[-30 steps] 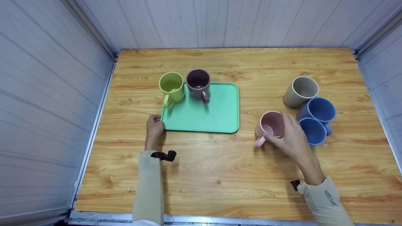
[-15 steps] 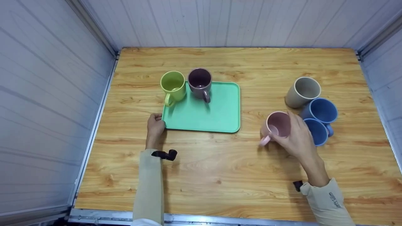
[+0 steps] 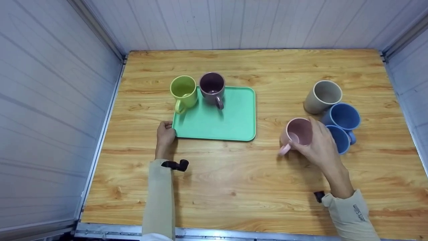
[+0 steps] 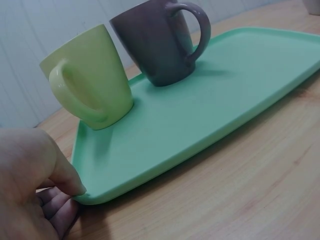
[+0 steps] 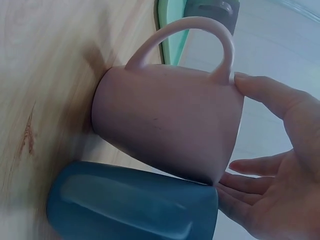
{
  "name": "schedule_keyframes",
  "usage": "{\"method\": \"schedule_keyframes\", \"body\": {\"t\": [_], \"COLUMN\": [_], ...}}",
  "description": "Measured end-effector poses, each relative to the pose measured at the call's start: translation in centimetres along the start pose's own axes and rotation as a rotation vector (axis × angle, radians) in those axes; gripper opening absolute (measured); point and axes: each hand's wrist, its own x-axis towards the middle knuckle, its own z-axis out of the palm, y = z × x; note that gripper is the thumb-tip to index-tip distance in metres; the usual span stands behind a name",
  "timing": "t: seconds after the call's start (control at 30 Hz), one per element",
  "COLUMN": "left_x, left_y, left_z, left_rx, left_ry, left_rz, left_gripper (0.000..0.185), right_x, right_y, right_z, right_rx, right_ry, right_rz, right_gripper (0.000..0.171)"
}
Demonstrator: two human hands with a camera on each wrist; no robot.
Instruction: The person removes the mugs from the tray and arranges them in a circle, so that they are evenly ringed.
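My right hand (image 3: 321, 147) holds a pink mug (image 3: 285, 135) by its rim. In the right wrist view the thumb presses the rim near the handle of the pink mug (image 5: 165, 117), with the other fingers at the rim's far side. A blue mug (image 5: 125, 200) stands right beside it there. My left hand (image 3: 165, 135) pinches the near left corner of a green tray (image 3: 230, 117), thumb on the rim in the left wrist view. On the tray's back left part stand a yellow-green mug (image 4: 95, 75) and a dark purple mug (image 4: 155, 45), both upright.
To the right, a grey-beige cup (image 3: 316, 100) and another blue mug (image 3: 344, 115) cluster with the near blue mug (image 3: 339, 139), partly behind my right hand. White panels (image 3: 227, 25) wall the wooden table (image 3: 217, 187) at the back and sides.
My right hand has shifted the pink mug a little to the right, closer to the blue mugs. My left hand stays at the tray corner.
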Motion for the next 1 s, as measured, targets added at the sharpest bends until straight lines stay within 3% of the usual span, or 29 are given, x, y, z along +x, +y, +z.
{"method": "schedule_keyframes", "body": {"t": [0.6,1.0], "left_x": [0.01,-0.09], "left_y": [-0.01,0.13], "left_z": [0.07,0.02], "left_rx": [0.052,0.039], "left_ry": [0.018,0.004], "left_rz": [0.021,-0.006], "left_gripper": [0.043,0.045], "right_x": [-0.25,-0.35], "right_y": [-0.13,-0.33], "right_z": [-0.26,-0.52], "right_rx": [-0.044,-0.045], "right_ry": [-0.034,-0.059], "right_rz": [-0.014,-0.016], "right_gripper": [0.086,0.085]}}
